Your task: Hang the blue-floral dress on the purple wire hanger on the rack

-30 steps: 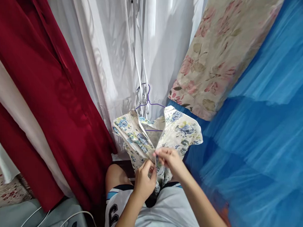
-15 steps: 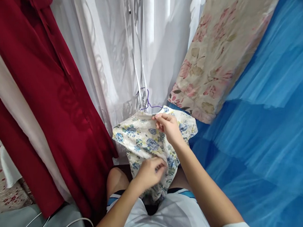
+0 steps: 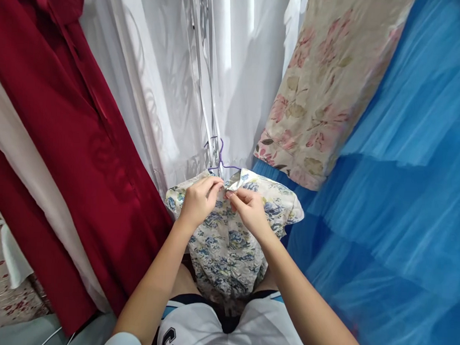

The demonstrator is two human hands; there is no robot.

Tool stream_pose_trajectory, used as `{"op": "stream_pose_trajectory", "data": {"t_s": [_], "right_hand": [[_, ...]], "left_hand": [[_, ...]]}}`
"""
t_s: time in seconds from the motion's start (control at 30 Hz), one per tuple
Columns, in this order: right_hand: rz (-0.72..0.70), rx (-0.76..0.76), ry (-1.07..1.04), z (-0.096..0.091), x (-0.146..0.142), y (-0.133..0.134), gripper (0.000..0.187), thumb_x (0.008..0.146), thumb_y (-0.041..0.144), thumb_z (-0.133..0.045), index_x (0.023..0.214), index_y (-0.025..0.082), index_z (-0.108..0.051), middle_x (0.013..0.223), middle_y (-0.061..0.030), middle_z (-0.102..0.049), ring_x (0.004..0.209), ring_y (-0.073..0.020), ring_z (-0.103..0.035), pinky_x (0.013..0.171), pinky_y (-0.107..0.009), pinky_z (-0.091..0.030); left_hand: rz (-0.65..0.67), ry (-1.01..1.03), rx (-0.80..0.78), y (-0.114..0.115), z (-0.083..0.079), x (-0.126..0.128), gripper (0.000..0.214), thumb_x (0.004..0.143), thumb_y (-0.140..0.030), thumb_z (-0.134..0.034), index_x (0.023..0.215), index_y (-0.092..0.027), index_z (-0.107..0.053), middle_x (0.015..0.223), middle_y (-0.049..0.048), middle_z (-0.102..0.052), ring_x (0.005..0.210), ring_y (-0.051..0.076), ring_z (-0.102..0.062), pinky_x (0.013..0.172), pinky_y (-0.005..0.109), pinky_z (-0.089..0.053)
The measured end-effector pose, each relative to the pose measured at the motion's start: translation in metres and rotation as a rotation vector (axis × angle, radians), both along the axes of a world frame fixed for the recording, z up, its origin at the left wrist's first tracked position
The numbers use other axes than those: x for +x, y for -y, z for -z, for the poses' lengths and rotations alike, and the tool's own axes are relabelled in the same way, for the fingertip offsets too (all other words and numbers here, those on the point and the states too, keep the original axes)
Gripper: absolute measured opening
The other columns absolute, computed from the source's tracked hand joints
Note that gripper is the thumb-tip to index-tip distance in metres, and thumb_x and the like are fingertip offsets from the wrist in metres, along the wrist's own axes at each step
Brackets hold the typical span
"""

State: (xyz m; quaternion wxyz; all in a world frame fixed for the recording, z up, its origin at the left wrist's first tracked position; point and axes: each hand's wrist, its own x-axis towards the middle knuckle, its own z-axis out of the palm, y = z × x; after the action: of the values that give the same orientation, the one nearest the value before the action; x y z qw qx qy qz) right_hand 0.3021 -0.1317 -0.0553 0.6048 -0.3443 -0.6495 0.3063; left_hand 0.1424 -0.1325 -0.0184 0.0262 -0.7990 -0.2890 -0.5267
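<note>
The largest thing is the layered blue dress of thin gauzy cloth (image 3: 394,213), which fills the right side of the frame. At the left side hangs the long dark red dress of smooth cloth (image 3: 98,153), and in the upper middle there is white draped cloth (image 3: 248,82). The cream cloth with pink flowers (image 3: 311,115) hangs in the upper right. In the centre of the frame, a little low, is the white garment with blue flower print (image 3: 227,248), its shoulders spread to both sides. Narrow white ribbons (image 3: 199,71) run down above it. Both hands meet at the neckline. The right hand (image 3: 250,211) has the thumb and forefinger pressed together on the neckline edge, the other fingers curled. The left hand (image 3: 199,199) pinches the same edge just beside, thumb against forefinger, with almost no gap; the exact spot is partly hidden by the fingertips. Smallest is the thin purple hanger (image 3: 220,161), just above the hands.
</note>
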Motion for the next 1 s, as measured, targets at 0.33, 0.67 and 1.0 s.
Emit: {"op": "stream_pose_trajectory", "data": {"t_s": [0.33,0.67,1.0], "right_hand": [[-0.034,-0.128,0.095,0.037,0.018,0.009,0.028,0.085,0.037,-0.059,0.065,0.018,-0.066,0.047,0.0034,-0.046,0.047,-0.0125,-0.040,0.048,-0.026,-0.028],[0.040,-0.202,0.099,0.075,0.028,0.010,0.033,0.086,0.037,-0.056,0.059,0.019,-0.058,0.052,0.0005,-0.053,0.051,-0.0143,-0.045,0.051,-0.027,-0.032],[0.252,-0.374,0.025,0.173,0.065,0.021,0.045,0.083,0.056,-0.059,0.066,0.015,-0.065,0.051,0.0002,-0.052,0.049,-0.0145,-0.045,0.049,-0.026,-0.034]], "left_hand": [[-0.075,1.002,-0.178,-0.101,0.028,-0.100,0.023,0.084,-0.035,-0.065,0.090,-0.012,-0.067,0.072,0.0014,-0.065,0.070,0.013,-0.064,0.074,0.025,-0.051],[-0.038,1.359,-0.469,-0.112,0.143,-0.103,0.027,0.078,-0.034,-0.070,0.091,-0.011,-0.066,0.082,0.0034,-0.068,0.074,0.011,-0.064,0.075,0.025,-0.048],[0.206,1.542,-0.810,-0.030,0.215,-0.034,0.027,0.071,-0.032,-0.080,0.082,-0.014,-0.064,0.082,0.0080,-0.069,0.075,0.017,-0.068,0.071,0.027,-0.051]]}}
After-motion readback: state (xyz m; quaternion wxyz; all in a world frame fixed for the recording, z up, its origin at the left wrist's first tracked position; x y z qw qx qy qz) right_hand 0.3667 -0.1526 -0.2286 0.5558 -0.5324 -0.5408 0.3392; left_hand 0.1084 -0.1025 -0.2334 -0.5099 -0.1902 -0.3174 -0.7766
